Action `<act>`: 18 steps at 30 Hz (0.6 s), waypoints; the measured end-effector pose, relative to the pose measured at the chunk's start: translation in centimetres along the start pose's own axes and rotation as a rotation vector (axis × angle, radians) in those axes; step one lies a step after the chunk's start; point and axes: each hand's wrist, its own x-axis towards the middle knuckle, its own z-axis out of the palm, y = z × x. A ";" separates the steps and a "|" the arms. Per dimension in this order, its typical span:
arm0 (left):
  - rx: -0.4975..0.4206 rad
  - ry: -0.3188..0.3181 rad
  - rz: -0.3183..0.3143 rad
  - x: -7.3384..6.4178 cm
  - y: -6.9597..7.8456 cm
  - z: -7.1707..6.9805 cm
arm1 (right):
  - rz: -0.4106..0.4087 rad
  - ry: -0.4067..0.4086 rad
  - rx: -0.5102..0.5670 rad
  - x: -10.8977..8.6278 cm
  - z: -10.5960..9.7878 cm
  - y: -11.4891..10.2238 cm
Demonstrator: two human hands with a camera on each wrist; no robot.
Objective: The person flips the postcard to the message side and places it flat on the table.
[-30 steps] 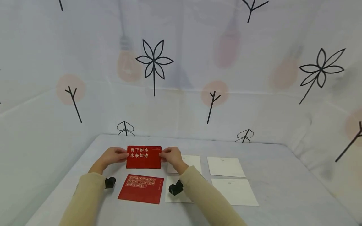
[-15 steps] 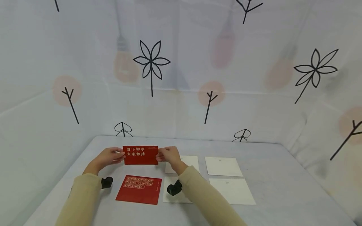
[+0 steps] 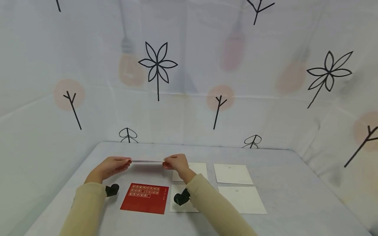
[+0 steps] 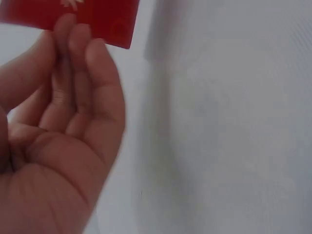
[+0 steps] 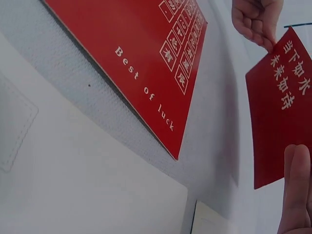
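Observation:
Between my two hands hangs a red postcard, its white Chinese lettering showing in the right wrist view. From the head it is seen nearly edge-on, a thin pale line above the table. My left hand pinches its left end between thumb and fingers, and my right hand pinches its right end. Just nearer to me, a second red postcard lies flat, printed with rows of small boxed characters and "Best of luck". In the left wrist view only a corner of the held postcard appears, partly behind the fingers.
Several white cards lie flat to the right, including one at the back right and one at the front right. My right forearm partly covers others. Small black devices hang below the left wrist and right wrist. Patterned white cloth encloses the table.
The held postcard has tipped from showing its lettered face to the head until nearly edge-on. Both hands keep their pinch, and the left one has turned slightly. The cards on the table stay put.

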 end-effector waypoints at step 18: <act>-0.154 0.051 -0.109 -0.2 0.0 0.2 | 0.037 0.022 -0.034 0.2 0.2 1.0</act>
